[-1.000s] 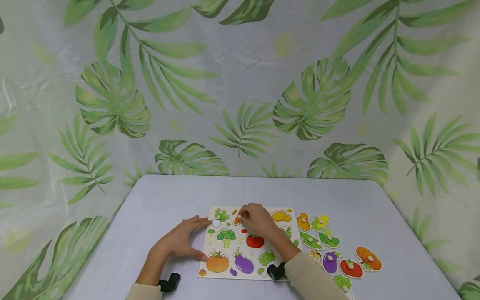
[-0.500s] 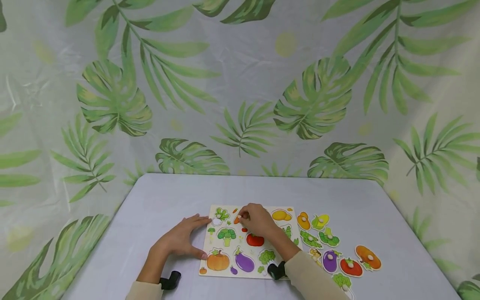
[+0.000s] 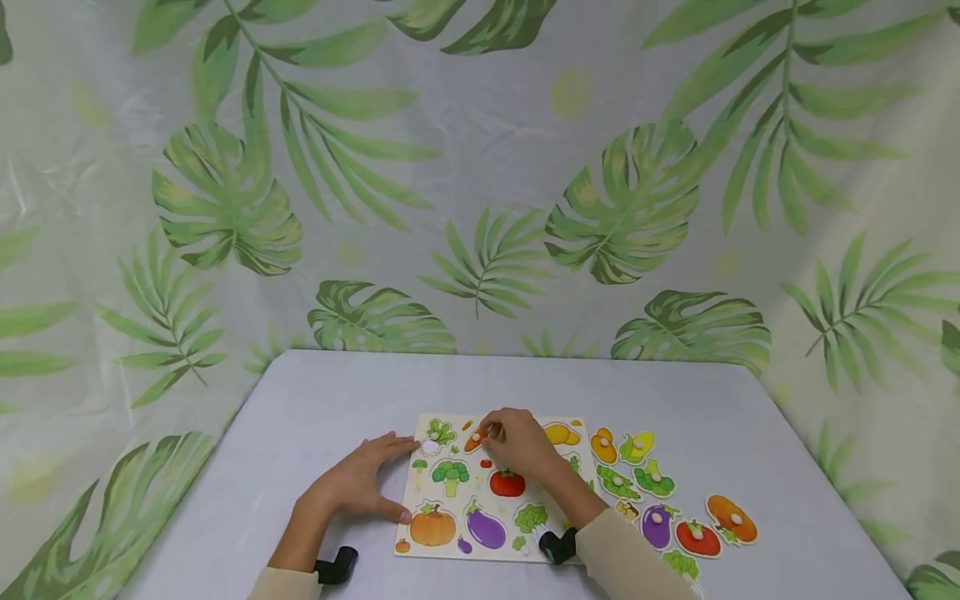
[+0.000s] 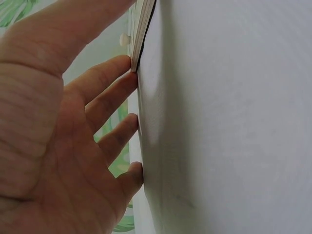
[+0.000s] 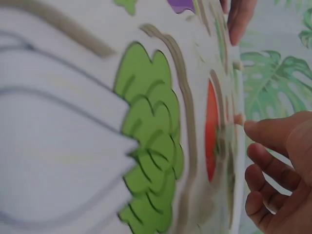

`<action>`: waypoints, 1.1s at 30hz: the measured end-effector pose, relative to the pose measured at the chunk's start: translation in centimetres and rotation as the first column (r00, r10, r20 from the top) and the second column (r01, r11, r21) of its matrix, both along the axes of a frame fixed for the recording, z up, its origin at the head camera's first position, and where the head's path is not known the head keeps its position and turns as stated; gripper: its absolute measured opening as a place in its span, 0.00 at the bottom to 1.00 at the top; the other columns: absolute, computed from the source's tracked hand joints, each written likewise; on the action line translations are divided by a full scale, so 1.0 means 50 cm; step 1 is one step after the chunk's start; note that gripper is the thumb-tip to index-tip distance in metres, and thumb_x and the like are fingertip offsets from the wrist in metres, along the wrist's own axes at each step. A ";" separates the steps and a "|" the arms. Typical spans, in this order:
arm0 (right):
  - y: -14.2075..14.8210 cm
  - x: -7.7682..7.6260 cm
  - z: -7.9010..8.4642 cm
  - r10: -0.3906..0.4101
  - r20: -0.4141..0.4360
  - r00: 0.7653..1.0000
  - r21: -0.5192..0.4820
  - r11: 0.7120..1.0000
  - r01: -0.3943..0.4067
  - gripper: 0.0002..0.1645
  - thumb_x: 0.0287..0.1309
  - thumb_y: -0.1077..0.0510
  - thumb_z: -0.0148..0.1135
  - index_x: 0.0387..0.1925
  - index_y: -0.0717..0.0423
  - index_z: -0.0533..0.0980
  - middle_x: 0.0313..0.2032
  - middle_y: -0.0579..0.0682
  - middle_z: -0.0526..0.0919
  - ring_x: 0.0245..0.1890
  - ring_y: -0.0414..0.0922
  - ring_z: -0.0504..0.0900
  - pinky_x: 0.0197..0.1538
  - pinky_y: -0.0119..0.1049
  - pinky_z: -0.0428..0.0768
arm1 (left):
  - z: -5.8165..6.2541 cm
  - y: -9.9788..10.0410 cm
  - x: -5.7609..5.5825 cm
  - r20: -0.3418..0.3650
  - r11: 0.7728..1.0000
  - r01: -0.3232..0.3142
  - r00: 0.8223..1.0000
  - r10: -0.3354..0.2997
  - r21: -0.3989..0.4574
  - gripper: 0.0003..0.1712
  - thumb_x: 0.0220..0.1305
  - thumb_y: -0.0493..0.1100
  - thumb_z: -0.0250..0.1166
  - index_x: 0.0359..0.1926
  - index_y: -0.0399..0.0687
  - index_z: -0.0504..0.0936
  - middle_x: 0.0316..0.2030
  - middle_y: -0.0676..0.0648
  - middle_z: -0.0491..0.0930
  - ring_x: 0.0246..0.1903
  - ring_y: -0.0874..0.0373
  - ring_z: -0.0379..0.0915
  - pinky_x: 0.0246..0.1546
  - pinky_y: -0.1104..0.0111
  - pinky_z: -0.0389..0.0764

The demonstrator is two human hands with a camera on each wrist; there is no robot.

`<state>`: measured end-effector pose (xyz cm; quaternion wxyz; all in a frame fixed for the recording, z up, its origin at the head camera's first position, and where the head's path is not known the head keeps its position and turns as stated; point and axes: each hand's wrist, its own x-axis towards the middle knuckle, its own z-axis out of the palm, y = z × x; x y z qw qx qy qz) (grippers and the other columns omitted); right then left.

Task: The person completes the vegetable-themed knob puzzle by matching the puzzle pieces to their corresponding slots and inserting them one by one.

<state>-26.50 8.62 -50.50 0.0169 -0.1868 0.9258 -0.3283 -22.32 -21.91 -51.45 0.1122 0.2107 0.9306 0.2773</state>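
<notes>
A vegetable puzzle board (image 3: pixel 491 552) lies flat on the table. My right hand (image 3: pixel 521 443) is over its top row, thumb and fingertips at the small knob of the orange carrot puzzle piece (image 3: pixel 474 442). In the right wrist view the tip of a finger or thumb meets a small knob (image 5: pixel 239 119), while the other fingers are curled. My left hand (image 3: pixel 360 481) rests along the board's left edge with its fingers spread; the thumb touches the lower part and the fingertips the upper part. Beside those fingertips sits a white radish piece (image 3: pixel 431 447).
Several knobbed vegetable pieces lie right of the board, among them an eggplant (image 3: pixel 657 527), a tomato (image 3: pixel 698 538), a pumpkin (image 3: pixel 732 518) and a corn (image 3: pixel 637 447). The white table (image 3: pixel 352 383) ends at a leaf-patterned curtain (image 3: pixel 480 167).
My right hand stays at the carrot piece, shifting very slightly, and a little more of the carrot shows beside the fingertips. The left hand keeps its place on the board edge.
</notes>
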 end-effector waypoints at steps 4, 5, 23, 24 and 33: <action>0.013 0.003 0.011 -0.014 -0.047 0.999 -0.005 1.000 0.014 0.10 0.65 0.59 0.69 0.47 0.52 0.87 0.32 0.42 0.80 0.32 0.40 0.74 0.35 0.31 0.76 | -0.001 -0.003 0.000 -0.005 1.000 0.002 1.000 -0.002 0.002 0.62 0.37 0.66 0.84 0.75 0.58 0.70 0.76 0.47 0.65 0.79 0.38 0.50 0.79 0.36 0.47; 0.016 0.003 0.013 -0.015 -0.055 0.998 -0.005 1.000 0.015 0.10 0.64 0.60 0.69 0.47 0.52 0.87 0.32 0.42 0.80 0.32 0.40 0.74 0.35 0.31 0.76 | 0.000 -0.003 0.000 -0.007 1.000 0.005 1.000 -0.005 0.003 0.62 0.37 0.66 0.84 0.75 0.58 0.70 0.76 0.47 0.65 0.79 0.38 0.50 0.79 0.36 0.47; 0.074 0.012 0.015 -0.093 -0.059 0.994 -0.023 0.996 0.092 0.07 0.62 0.60 0.72 0.42 0.51 0.88 0.33 0.40 0.82 0.34 0.39 0.74 0.36 0.30 0.77 | 0.001 0.000 0.004 -0.013 1.000 0.006 1.000 -0.006 0.019 0.62 0.37 0.65 0.85 0.75 0.57 0.70 0.76 0.46 0.66 0.79 0.38 0.50 0.79 0.37 0.47; 0.080 0.013 0.016 -0.097 -0.059 0.994 -0.025 0.995 0.095 0.07 0.62 0.59 0.72 0.42 0.51 0.88 0.33 0.40 0.82 0.34 0.39 0.74 0.36 0.30 0.77 | 0.002 0.000 0.004 -0.013 1.000 0.006 1.000 -0.006 0.019 0.62 0.37 0.65 0.85 0.74 0.57 0.71 0.76 0.46 0.66 0.79 0.38 0.50 0.79 0.36 0.47; 0.143 0.014 0.015 -0.122 -0.106 0.987 -0.019 0.992 0.121 0.08 0.61 0.59 0.73 0.43 0.52 0.88 0.35 0.42 0.85 0.35 0.39 0.76 0.40 0.34 0.80 | 0.005 0.000 0.008 -0.013 1.000 0.006 1.000 -0.005 0.028 0.62 0.37 0.64 0.85 0.74 0.56 0.71 0.76 0.45 0.66 0.79 0.38 0.51 0.79 0.36 0.47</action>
